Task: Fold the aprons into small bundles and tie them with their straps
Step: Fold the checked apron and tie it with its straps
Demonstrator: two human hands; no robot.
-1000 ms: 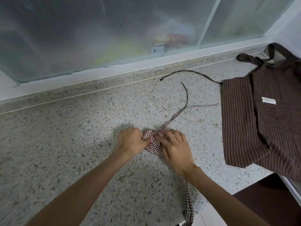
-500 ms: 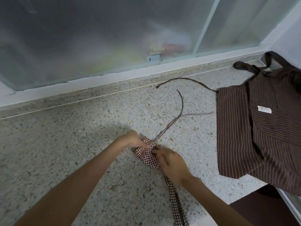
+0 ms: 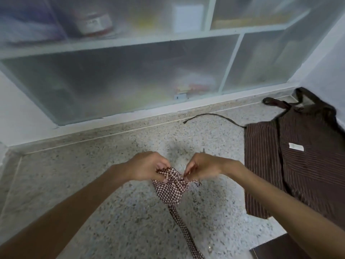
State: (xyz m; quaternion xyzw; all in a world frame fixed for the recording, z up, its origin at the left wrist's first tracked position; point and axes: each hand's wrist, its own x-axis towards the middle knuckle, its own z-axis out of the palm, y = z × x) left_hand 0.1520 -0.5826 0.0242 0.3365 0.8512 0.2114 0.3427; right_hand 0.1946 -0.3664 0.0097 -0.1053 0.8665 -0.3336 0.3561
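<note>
A small bundle of brown-and-white checked apron is held just above the speckled counter in the middle of the view. My left hand grips its upper left corner. My right hand pinches cloth or a strap end at its upper right. One checked strap trails from the bundle toward the front edge. A brown striped apron lies spread flat at the right, with its dark neck loop near the wall and one thin strap lying leftward.
Frosted sliding cabinet doors with a white frame run along the back of the counter. A white wall closes the right side. The counter's front edge and a dark surface show at the lower right.
The bundle has come up off the counter between both hands. The checked straps that lay stretched toward the back have been drawn in. The view has tilted upward, showing more of the cabinet.
</note>
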